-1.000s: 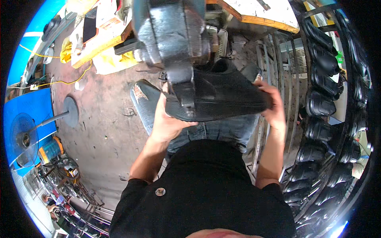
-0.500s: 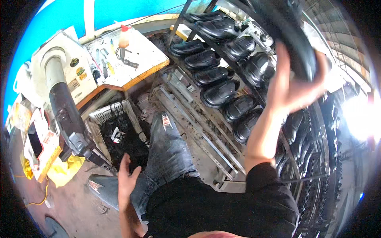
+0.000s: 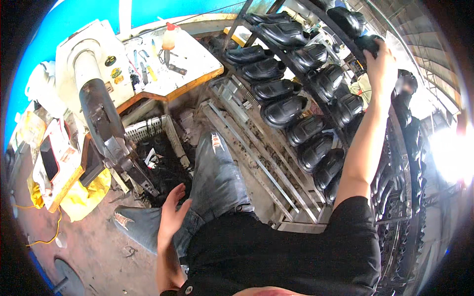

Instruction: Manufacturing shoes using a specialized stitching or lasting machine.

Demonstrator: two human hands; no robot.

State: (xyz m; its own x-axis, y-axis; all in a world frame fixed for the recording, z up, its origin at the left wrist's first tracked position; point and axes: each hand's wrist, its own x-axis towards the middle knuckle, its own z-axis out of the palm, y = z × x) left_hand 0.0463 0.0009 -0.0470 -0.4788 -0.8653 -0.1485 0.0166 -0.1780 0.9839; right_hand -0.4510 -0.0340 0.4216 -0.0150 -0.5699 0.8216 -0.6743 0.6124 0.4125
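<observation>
Reaching far to the upper right, my right hand [image 3: 381, 64] is closed around a black shoe [image 3: 368, 44] at the top tier of a metal rack [image 3: 330, 18]. The hand covers part of that shoe. Just beyond it sits another glossy black shoe [image 3: 347, 21]. More black shoes [image 3: 284, 112] stand in slanting rows on the lower tiers. My left hand [image 3: 173, 213] hovers over my thigh with its fingers apart and nothing in it, near a pale crate [image 3: 170, 143] of dark scraps.
A machine with a dark arm [image 3: 101, 111] stands at left. Behind it a white worktable [image 3: 190, 49] bears hand tools and a red-capped bottle [image 3: 170, 35]. Metal rails [image 3: 256, 153] lie low under the rack. A yellow bag [image 3: 89, 195] rests at left. A person [image 3: 406, 89] is beyond the rack.
My right hand has carried the black shoe from close before the camera out to the rack's top tier. My view has shifted slightly; my left hand stays open.
</observation>
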